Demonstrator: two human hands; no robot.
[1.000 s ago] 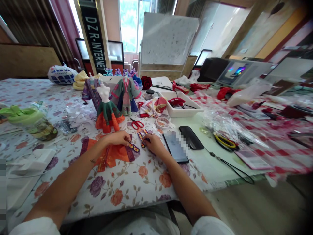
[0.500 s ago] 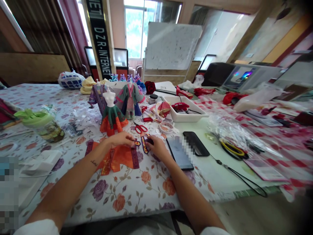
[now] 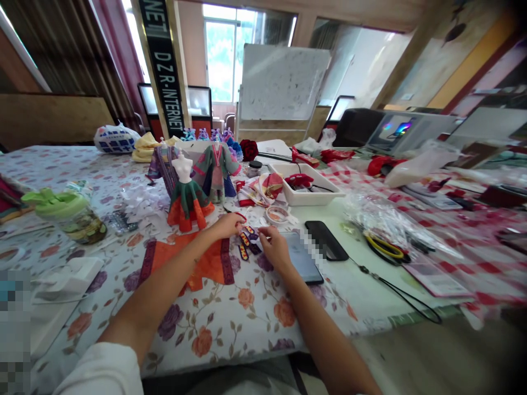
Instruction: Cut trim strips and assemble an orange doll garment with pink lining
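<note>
Okay so the main shift in the last moment: the left hand (image 3: 228, 226) has slid off the orange fabric panel (image 3: 197, 264) and now sits further right, up near the hem of the mannequin dress. The panel is left lying flat on the floral worktop (image 3: 230, 323), lower middle of the frame, with nothing on top of it and both hands now off it.

That left hand is curled, fingers bunched and pointing right, and I can't tell if it's holding anything. The red-handled scissors (image 3: 235, 215) are just beyond it, mostly hidden.

The right hand (image 3: 275, 249) is just right of center, with thumb and forefinger pressed close together right beside the little embroidered trim strips (image 3: 247, 244). Those strips sit between the two hands in a small loose cluster. Whether that pinch actually has one of them is too small to make out.

Right under that hand is a phone (image 3: 302, 259), partly covered, with a black phone (image 3: 321, 240) beside it. Up behind everything are the mannequin dress (image 3: 187, 206) with its green and orange skirt, a second little outfit (image 3: 216, 173), and a white tray (image 3: 307, 192) holding red bits.
</note>
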